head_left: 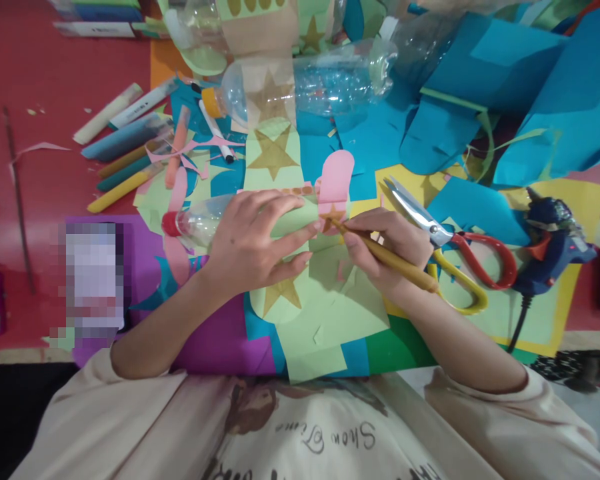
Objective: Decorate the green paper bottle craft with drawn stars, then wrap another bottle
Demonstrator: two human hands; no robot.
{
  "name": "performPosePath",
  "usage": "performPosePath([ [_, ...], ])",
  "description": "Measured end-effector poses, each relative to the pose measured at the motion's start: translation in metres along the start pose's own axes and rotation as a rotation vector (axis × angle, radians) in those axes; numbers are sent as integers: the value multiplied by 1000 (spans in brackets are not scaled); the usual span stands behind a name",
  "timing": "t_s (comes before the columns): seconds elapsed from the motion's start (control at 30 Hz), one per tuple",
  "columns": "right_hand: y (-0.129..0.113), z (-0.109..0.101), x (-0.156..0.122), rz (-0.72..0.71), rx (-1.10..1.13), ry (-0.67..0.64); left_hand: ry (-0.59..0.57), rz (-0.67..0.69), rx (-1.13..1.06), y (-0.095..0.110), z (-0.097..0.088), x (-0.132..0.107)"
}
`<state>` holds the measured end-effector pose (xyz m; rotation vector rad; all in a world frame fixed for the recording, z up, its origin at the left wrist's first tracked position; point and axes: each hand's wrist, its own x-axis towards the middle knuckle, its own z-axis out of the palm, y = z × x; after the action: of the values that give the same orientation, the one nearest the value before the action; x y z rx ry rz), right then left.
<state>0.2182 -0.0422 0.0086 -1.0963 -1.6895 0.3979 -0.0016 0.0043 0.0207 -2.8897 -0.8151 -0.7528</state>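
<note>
My right hand [387, 250] grips a mustard-coloured marker [397, 261], its tip on a small star drawn on a pink paper strip [336, 177] with a rounded end. Fingers spread, my left hand [265, 237] lies over a light green paper piece [294, 217] beside that strip. A clear bottle with a red cap [171, 223] is partly hidden behind my left hand. Below the hand, a gold star [283, 297] shows on green paper. Another gold star [273, 152] is on a pale green strip above.
Scissors [440, 233] with red and yellow handles lie right of my right hand, near a blue glue gun [550, 240]. Several markers [130, 133] and paper scraps are at left. A clear bottle with an orange cap [320, 83] lies at the back. A blurred-out object [94, 277] sits on purple paper.
</note>
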Motion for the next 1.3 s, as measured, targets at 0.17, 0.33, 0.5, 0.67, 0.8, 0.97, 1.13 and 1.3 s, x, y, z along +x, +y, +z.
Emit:
performPosePath([
  [0.17, 0, 0, 2, -17, 12, 70, 4, 1, -15, 0, 0, 0],
  [0.33, 3, -1, 2, 66, 94, 188, 48, 23, -13, 0, 1, 0],
  [0.5, 15, -4, 5, 141, 61, 83, 78, 5, -16, 0, 6, -2],
  [0.67, 28, -3, 1, 160, 73, -282, 132, 23, 47, 3, 8, -3],
  [0.8, 31, -1, -1, 222, 42, -333, 129, 34, 97, 4, 9, -1],
  [0.97, 35, -3, 2, 123, 46, -247, 129, 51, 60, 4, 8, -2],
  [1.13, 43, -9, 7, 148, 86, -57, 122, 90, -13, 4, 3, -4],
  [1.3, 51, -13, 7, 193, 108, 81, 172, 224, -10, 14, 3, 2],
])
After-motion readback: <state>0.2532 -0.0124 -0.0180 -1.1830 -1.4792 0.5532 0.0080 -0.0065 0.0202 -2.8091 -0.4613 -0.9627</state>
